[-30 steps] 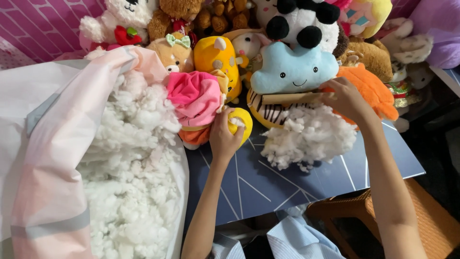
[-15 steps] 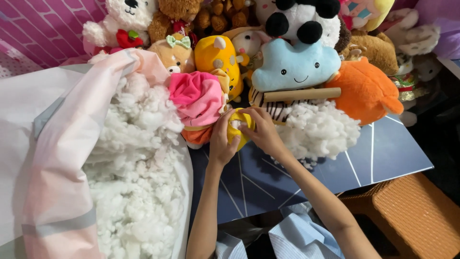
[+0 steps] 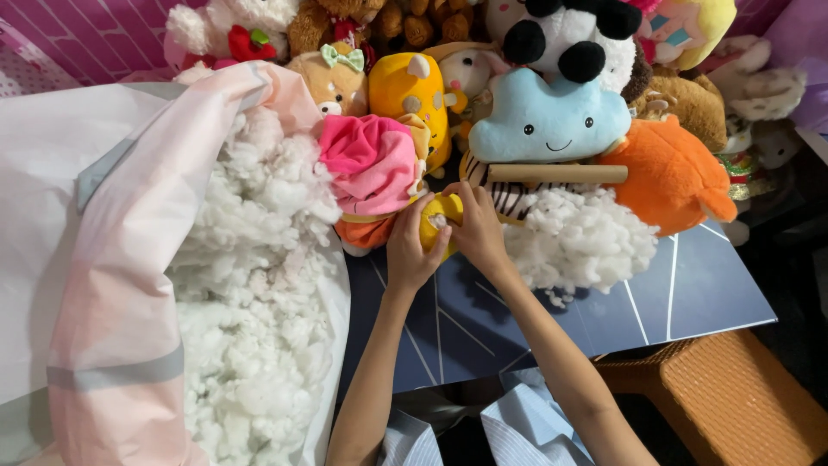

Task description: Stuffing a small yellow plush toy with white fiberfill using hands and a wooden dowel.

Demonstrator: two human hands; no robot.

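Both my hands meet on a small yellow plush toy at the middle of the dark blue board. My left hand grips its left side, next to a pink and orange plush. My right hand holds its right side, fingers at a small opening where a bit of white stuffing shows. A pile of white stuffing lies just right of my right hand, with a wooden stick resting above it.
A big pink and white bag full of white stuffing fills the left. Several plush toys crowd the back: a blue cloud, an orange one, a panda. A woven stool stands at lower right.
My right hand left the stuffing pile and the orange plush and came left onto the yellow toy. My left hand stayed on the toy.
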